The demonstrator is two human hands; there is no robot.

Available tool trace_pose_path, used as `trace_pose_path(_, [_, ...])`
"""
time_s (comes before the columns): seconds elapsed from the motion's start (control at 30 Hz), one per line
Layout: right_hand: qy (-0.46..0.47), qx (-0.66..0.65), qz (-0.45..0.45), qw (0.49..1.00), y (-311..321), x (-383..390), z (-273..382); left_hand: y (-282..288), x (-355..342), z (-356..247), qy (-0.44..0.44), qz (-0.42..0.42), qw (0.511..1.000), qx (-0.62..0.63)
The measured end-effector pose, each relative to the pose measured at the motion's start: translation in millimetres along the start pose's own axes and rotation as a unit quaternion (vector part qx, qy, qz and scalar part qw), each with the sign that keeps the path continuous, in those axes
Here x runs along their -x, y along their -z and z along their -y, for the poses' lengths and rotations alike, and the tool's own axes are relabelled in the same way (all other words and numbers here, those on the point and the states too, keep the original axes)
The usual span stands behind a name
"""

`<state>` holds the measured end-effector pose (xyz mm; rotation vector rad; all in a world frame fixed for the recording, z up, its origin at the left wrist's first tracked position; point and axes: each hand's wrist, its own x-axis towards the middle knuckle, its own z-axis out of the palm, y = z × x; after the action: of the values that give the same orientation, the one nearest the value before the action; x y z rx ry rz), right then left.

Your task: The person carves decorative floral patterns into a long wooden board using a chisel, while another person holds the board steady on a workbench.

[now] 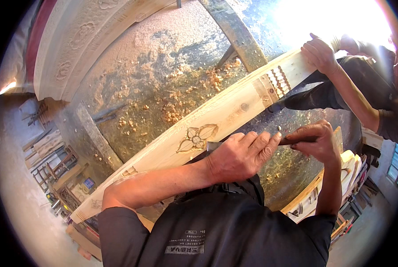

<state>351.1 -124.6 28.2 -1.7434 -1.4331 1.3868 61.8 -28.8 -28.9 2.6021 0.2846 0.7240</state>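
Note:
A long pale wooden beam [228, 118] runs diagonally across the view, with a carved four-petal flower [196, 139] and rows of notched moulding [279, 82]. My left hand [248, 153] is closed round the metal shank of a chisel [214, 145], whose blade lies by the lower right petal, its tip partly hidden. My right hand [312, 140] grips the chisel's dark handle [288, 140]. My left forearm crosses the beam's lower left part.
A co-worker's hand [319, 55] rests on the beam's far end. A carved curved panel [83, 38] stands upper left. Trestles [232, 31] and wood shavings [176, 111] lie beyond the beam. A tool rack [310, 191] is lower right; stacked timber [52, 151] is at left.

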Motion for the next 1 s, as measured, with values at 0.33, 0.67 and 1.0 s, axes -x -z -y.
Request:
trace_pose_path(0.33, [-0.054,-0.043,0.051,0.996,7.7,-28.8,7.3,1.6,-1.1,1.6,0.033,0.025,0.999,-0.026])
trace_pose_path(0.67, [-0.051,-0.080,0.039,0.995,-1.6,-3.8,-9.4,-0.4,0.8,-3.8,-0.023,-0.002,0.998,-0.065])
trace_pose_path(1.0, [-0.065,-0.042,0.040,0.996,-0.7,-9.0,2.9,1.8,-0.9,-2.5,0.009,0.022,0.999,-0.035])
